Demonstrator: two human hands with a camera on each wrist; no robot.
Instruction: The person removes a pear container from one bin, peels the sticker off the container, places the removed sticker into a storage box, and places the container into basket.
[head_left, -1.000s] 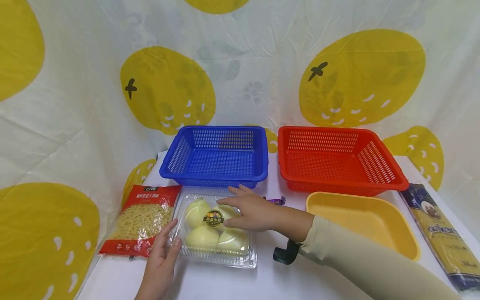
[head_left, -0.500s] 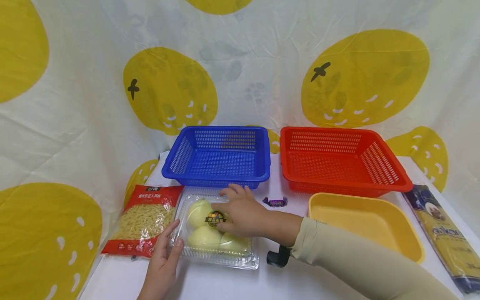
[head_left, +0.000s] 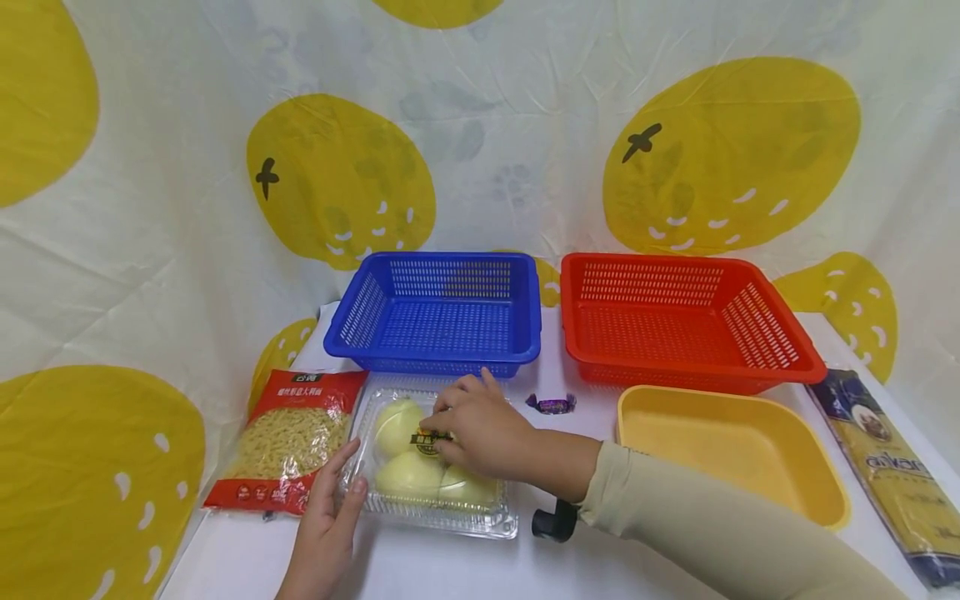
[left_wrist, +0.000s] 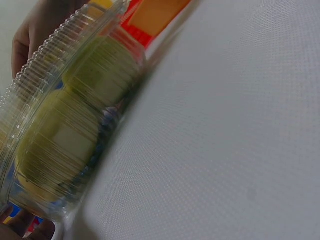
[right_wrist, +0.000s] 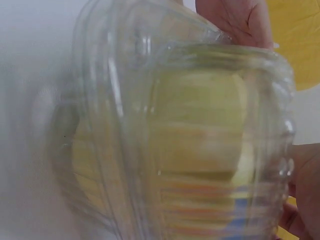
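Note:
A clear clamshell box (head_left: 472, 523) of pale yellow-green round fruit (head_left: 408, 475) sits on the white table, lid down, with a dark round label (head_left: 425, 443) on top. My left hand (head_left: 327, 521) lies along the box's left side, thumb and fingers spread and touching its edge. Its fingertips (left_wrist: 30, 227) show by the box's lower corner in the left wrist view. Over the lid is my right hand (head_left: 483, 425), with bent fingers, thumb and forefinger right at the label and covering part of it. I cannot tell whether they pinch it.
Behind the box stand a blue basket (head_left: 435, 365) and a red basket (head_left: 690, 375). A yellow tub (head_left: 750, 400) is at right, beside a long pasta packet (head_left: 892, 483). At left lies a red pasta bag (head_left: 288, 437). A purple-wrapped candy (head_left: 552, 406) lies right of the box.
My right hand has moved slightly left and its forefinger has bent in over the label. The candy, partly hidden a second ago, now shows fully. The left hand stays at the box.

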